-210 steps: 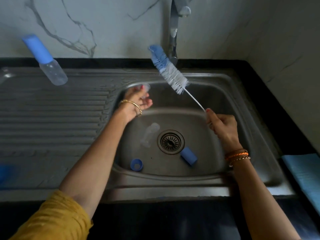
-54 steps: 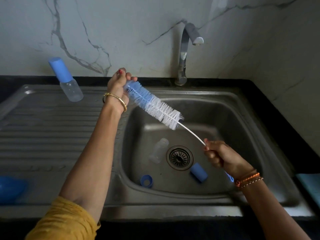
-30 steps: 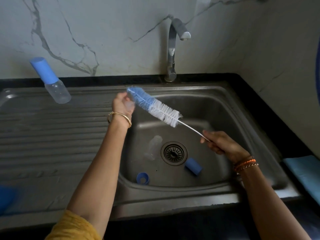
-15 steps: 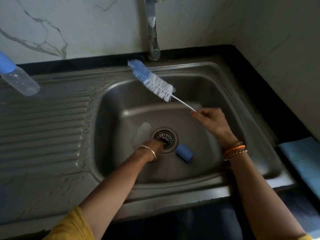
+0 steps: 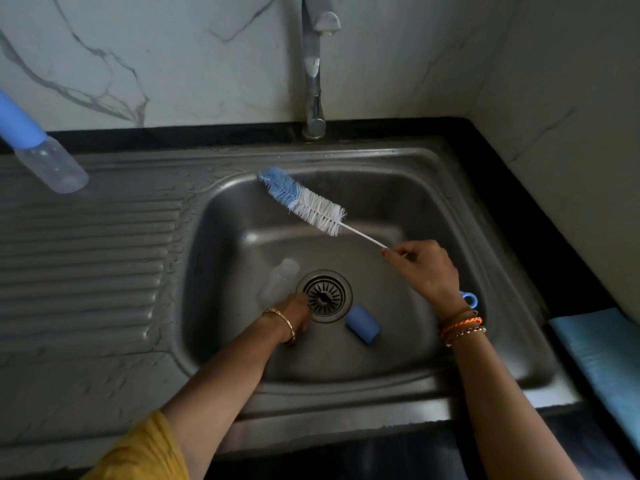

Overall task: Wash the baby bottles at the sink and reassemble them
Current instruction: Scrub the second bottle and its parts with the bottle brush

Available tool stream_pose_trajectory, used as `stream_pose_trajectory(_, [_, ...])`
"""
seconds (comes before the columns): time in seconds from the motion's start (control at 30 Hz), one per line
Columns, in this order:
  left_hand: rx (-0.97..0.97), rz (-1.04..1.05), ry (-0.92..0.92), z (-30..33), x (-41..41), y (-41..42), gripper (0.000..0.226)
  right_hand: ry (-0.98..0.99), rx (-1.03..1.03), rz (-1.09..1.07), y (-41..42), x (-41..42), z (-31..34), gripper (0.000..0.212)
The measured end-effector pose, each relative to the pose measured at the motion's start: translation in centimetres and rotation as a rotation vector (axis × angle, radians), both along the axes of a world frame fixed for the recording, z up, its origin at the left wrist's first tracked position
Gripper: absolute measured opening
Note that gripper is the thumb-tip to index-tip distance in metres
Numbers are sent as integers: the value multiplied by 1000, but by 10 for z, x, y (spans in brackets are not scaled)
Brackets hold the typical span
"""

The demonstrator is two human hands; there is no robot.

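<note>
The right hand (image 5: 427,271) pinches the wire handle of the brush (image 5: 304,202), bristles raised over the back of the sink (image 5: 512,258). The left hand (image 5: 299,317) reaches down to the basin floor beside the drain (image 5: 325,296); whether its fingers hold anything cannot be told. A clear bottle (image 5: 277,280) lies just beyond that hand, left of the drain. A blue cap (image 5: 363,328) lies right of the drain, between the two wrists. Another bottle (image 5: 45,157) with a blue cap stands on the drainboard (image 5: 86,258), well apart.
</note>
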State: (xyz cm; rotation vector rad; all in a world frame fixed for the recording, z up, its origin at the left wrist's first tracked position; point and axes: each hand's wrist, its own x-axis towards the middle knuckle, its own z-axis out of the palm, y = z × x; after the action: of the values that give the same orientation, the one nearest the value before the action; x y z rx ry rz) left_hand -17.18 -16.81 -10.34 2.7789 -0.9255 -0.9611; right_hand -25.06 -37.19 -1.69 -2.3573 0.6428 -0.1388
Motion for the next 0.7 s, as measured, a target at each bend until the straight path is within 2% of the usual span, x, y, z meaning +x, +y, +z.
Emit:
stream_pose_trajectory(0.07, [-50,-20,-24,-3,1,-3,38,1,4,-15,-2,0,-2,23])
stream_pose_trajectory(0.23, [-526,73,-121,12,2,-20,39,-28,-16,-91,-5,-2,2,29])
stream_pose_trajectory(0.3, [-616,78,-144,18,3,-36,44,-26,-41,-104,-5,-3,4,32])
stream_pose_trajectory(0.37, [-547,-60,-147,18,-2,-53,56,-16,-65,-106,-5,-3,4,32])
stream_pose_trajectory(0.47, [-294,-374,-133,7,-9,-74,70,11,-93,-93,-6,-3,2,33])
stream_pose_trajectory(0.6, [-60,-619,-222,-13,-16,-86,66,22,-116,-83,-6,0,1,34])
stream_pose_trajectory(0.7, [-9,-674,-322,-25,-19,-85,52,17,-122,-90,-7,1,2,33])
